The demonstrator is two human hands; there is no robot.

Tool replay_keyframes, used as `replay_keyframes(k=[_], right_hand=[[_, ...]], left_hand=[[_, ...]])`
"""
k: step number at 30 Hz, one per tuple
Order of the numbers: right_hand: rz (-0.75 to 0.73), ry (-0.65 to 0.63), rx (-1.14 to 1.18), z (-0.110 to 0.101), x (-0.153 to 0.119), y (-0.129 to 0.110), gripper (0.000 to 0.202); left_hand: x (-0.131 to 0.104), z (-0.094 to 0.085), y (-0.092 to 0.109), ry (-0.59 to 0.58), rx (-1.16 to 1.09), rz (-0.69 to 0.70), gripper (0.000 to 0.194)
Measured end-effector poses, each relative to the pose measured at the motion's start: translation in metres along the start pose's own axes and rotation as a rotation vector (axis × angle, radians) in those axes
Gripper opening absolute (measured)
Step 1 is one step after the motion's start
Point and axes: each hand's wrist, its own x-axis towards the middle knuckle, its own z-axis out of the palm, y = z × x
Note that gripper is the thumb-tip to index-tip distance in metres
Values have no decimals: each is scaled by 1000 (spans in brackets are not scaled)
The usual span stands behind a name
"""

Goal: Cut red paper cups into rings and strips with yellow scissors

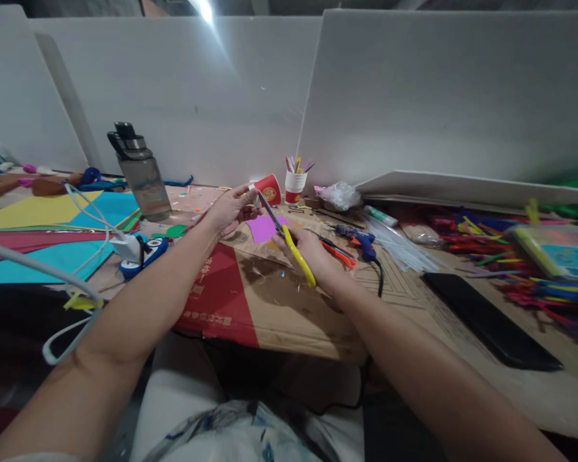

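My right hand [308, 253] is closed round the yellow handle of a pair of scissors [273, 214], whose dark blades point up and to the left. My left hand [231, 210] pinches a small white piece [253, 190] at the blade tips. Whether the blades touch it I cannot tell. Just behind those fingers a red paper cup [270, 190] is tipped on its side; its left end is hidden. Beneath the blades lies a purple sheet of paper [266, 228]. An orange utility knife [340, 254] rests beside my right wrist.
A water bottle [144, 179] and a blue plug adapter [144, 256] stand left, by coloured sheets [9, 260]. Pens fill a cup [295, 186] at the back. A glue gun [361, 242], clear glue sticks [404, 244] and a black phone [491, 321] lie right, near pipe cleaners [491, 244].
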Motion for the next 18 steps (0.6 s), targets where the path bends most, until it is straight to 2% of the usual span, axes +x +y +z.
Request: replay_keyframes(k=[18], right_hand=[[-18, 51, -64, 2, -3, 3, 34]], left_hand=[[-1, 4, -2, -16, -43, 0, 35]])
